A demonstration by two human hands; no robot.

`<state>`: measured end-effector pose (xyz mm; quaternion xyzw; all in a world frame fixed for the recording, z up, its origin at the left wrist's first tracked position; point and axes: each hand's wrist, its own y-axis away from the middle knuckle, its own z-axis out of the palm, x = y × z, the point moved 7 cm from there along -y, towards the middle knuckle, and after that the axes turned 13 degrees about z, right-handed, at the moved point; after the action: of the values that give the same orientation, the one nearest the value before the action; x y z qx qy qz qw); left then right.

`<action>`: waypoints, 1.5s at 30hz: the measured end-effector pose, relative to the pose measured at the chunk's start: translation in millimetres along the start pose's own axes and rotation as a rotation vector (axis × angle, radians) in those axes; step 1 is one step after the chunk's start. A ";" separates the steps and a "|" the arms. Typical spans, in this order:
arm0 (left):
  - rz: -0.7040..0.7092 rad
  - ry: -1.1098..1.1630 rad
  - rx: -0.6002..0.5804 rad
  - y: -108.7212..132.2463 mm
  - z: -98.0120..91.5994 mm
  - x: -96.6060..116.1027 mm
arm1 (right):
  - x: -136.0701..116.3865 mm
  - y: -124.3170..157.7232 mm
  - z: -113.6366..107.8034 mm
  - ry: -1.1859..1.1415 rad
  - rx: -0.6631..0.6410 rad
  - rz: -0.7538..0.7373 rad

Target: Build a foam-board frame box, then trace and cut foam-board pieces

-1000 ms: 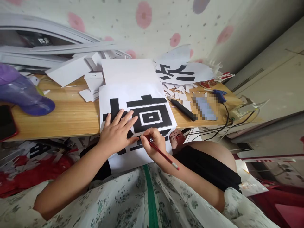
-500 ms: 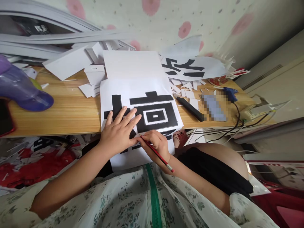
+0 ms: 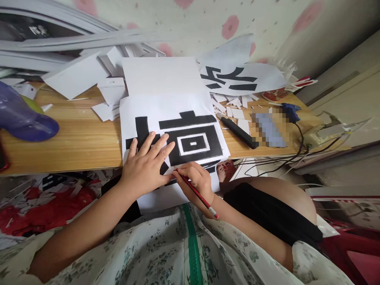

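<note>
A white paper sheet (image 3: 142,105) printed with a large black character lies over the table's front edge, its lower part reaching toward my lap. A blank white board (image 3: 160,75) extends from behind its top. My left hand (image 3: 145,166) rests flat on the sheet, fingers spread across the character's left side. In my right hand (image 3: 196,180) is a red-and-black pencil (image 3: 196,192), eraser end toward me. The pencil's point meets the paper near my left thumb, at the lower part of the character; my fingers partly hide that spot.
A black utility knife (image 3: 239,132) lies right of the sheet beside white offcuts (image 3: 236,113). Behind them is another printed sheet (image 3: 267,77). A blue glue gun (image 3: 290,112) with a cable sits further right. A purple bottle (image 3: 29,118) stands left, near white board pieces (image 3: 111,91).
The view has shifted slightly, so the table things appear a little moved. Both hands keep nearly the same places on the sheet, and the pencil stays in my right hand.
</note>
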<state>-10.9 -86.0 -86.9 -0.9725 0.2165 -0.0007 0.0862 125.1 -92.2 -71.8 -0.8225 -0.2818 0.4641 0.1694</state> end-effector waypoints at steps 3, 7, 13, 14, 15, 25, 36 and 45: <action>0.000 -0.004 -0.006 0.4 -0.3 -0.2 | 1.4 0.8 -4.9 -0.012 0.029 -0.001; 0.000 -0.003 -0.010 0.4 -0.9 -0.3 | 5.9 2.0 -9.6 -0.004 0.072 0.004; 0.009 0.012 -0.015 -1.4 -1.0 0.0 | 8.0 2.0 -14.1 0.011 0.087 0.017; 0.016 0.016 -0.018 -1.7 -1.6 0.4 | 7.9 1.9 -14.6 0.015 0.089 0.021; 0.025 0.023 -0.026 -2.0 -2.1 0.8 | 7.6 1.9 -15.0 0.019 0.091 0.022; 0.009 0.115 -0.096 -3.6 -4.3 -1.7 | 25.0 3.8 -24.0 -0.031 0.168 0.105; 0.017 0.125 -0.063 -2.5 -2.0 -3.1 | 39.0 6.3 -41.2 0.003 0.201 0.184; 0.007 0.114 -0.063 -2.2 -2.4 -3.2 | 26.7 3.6 -37.2 -0.081 0.176 0.117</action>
<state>-13.0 -83.2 -84.0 -0.9724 0.2241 -0.0491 0.0432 169.1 -79.1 -72.6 -0.8001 -0.1981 0.5289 0.2022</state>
